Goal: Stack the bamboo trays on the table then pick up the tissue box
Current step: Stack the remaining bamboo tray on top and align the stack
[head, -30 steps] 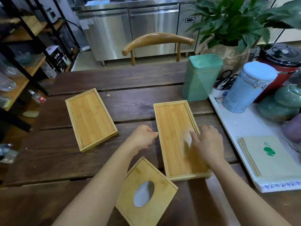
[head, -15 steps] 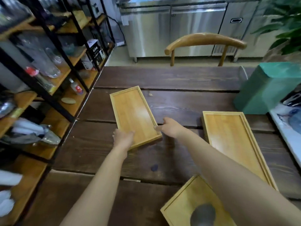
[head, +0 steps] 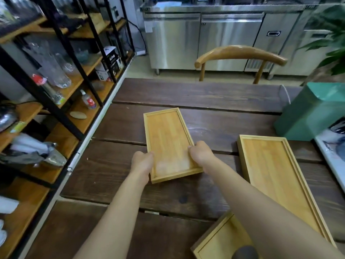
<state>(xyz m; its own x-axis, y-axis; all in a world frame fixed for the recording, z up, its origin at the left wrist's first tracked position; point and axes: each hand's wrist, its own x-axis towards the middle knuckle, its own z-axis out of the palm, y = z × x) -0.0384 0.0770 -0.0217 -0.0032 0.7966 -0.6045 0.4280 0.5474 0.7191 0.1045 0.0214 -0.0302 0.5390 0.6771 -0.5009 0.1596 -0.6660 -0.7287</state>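
Note:
A small bamboo tray (head: 169,139) lies on the dark wooden table (head: 205,94), in the middle. My left hand (head: 142,161) grips its left rim near the front corner. My right hand (head: 200,153) grips its right rim opposite. A larger bamboo tray (head: 274,174) lies flat to the right, partly behind my right forearm. The bamboo tissue box (head: 218,242) with its dark oval opening sits at the bottom right, half covered by that forearm.
A green tin (head: 313,113) stands at the right, beside a white tray (head: 328,156) at the edge of view. A wooden chair (head: 240,55) faces the table's far side. Black shelving with glassware (head: 56,71) runs along the left.
Both hands left the large tray, reached left and closed on the small tray's two long sides. The view swung left and the small tray has turned and shifted slightly toward me.

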